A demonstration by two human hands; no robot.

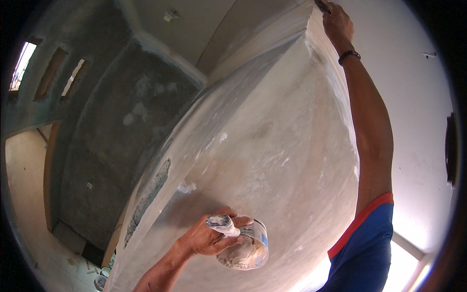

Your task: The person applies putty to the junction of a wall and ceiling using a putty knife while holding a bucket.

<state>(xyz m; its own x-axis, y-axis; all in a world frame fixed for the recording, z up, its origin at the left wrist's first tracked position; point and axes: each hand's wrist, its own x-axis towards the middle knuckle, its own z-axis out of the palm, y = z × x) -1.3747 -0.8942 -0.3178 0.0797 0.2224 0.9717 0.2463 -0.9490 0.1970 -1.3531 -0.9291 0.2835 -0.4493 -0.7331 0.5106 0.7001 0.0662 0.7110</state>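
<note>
A: What's the surface like?
B: The wall fills the middle, pale and patchy, smeared white, with a rough dark strip at 8 o'clock.
A: And the room?
B: A grey wall at 10 o'clock with narrow openings, a doorway just below 9, white ceiling at 2.
A: Where are the hands?
B: The left hand, near 6 o'clock, has its fingers curled around the tub, which sits at 6, just off the wall or touching; I can't tell. The right hand, past 1 o'clock, pinches a dark tool at the wall's top.
A: What's unclear?
B: The tool is cut off above. A smeared stub by the left fingers could be a handle. The containers between 7 and 8 are too small to read.
</note>
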